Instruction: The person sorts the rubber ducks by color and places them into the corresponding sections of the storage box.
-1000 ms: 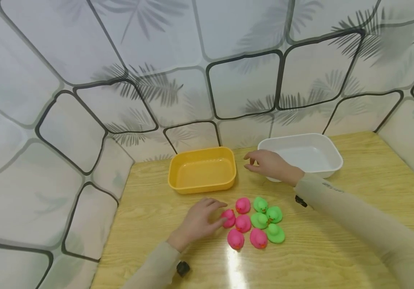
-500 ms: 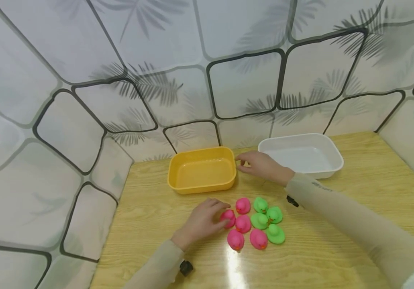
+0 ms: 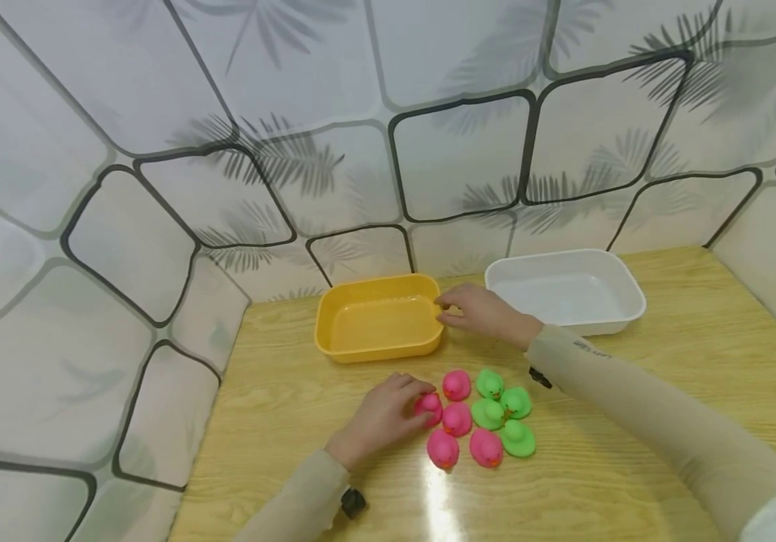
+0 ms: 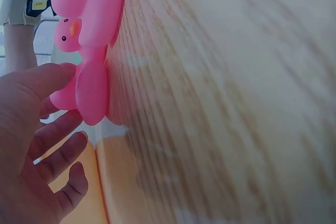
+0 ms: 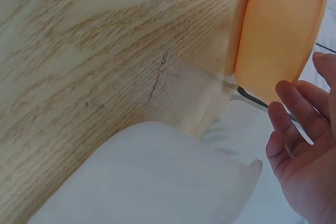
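Note:
In the head view, my left hand (image 3: 385, 415) has its thumb and forefinger on either side of the leftmost pink rubber duck (image 3: 430, 407). Seen from the left wrist, the thumb and forefinger pinch that pink duck (image 4: 92, 90) as it sits on the table, the other fingers spread loosely. My right hand (image 3: 485, 310) is at the right end of the yellow tray (image 3: 379, 352), fingertips right at its rim. From the right wrist, the right hand's fingers (image 5: 294, 111) are loosely bent and spread beside the tray's outer wall (image 5: 281, 30).
More pink ducks (image 3: 443, 449) lie close together, with several green ducks (image 3: 516, 439) at their right. A white tray (image 3: 566, 329) stands at the back right, close to my right forearm. Patterned walls (image 3: 458, 162) bound the wooden table (image 3: 279, 406) behind and at both sides.
My right hand has moved left from the white tray's edge to the yellow tray's right rim. My left hand has edged right, closing in around the leftmost pink duck. The ducks stay in place.

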The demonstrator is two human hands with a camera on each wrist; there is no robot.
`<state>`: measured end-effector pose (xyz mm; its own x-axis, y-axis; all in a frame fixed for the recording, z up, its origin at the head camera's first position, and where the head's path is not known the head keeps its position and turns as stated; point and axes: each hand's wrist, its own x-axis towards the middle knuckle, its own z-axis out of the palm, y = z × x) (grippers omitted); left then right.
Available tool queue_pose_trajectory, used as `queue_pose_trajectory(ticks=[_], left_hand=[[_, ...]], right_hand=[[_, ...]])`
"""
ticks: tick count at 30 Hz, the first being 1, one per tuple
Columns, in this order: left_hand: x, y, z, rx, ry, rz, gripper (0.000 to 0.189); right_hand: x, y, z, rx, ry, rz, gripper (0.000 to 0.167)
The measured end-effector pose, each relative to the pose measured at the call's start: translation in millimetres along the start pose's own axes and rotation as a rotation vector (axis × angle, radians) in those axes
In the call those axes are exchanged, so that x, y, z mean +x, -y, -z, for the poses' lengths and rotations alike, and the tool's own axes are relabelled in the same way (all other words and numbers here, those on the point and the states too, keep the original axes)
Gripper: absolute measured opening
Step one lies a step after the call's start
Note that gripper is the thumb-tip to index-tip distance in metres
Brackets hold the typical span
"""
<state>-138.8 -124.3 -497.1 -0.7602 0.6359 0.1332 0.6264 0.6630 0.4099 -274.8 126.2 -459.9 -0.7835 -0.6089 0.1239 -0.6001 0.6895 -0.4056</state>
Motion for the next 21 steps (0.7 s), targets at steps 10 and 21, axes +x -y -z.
queue_pose_trajectory(ticks=[10, 21], left_hand=[[2.6, 1.5, 1.3, 0.024, 0.002, 0.007, 0.036], [0.7, -3.7, 11.1, 0.011, 0.004, 0.029, 0.037]], right_hand=[[4.7, 0, 3, -0.024, -0.033, 0.027, 0.038], [4.9, -1, 2, -0.044, -0.017, 0.012, 0.040]])
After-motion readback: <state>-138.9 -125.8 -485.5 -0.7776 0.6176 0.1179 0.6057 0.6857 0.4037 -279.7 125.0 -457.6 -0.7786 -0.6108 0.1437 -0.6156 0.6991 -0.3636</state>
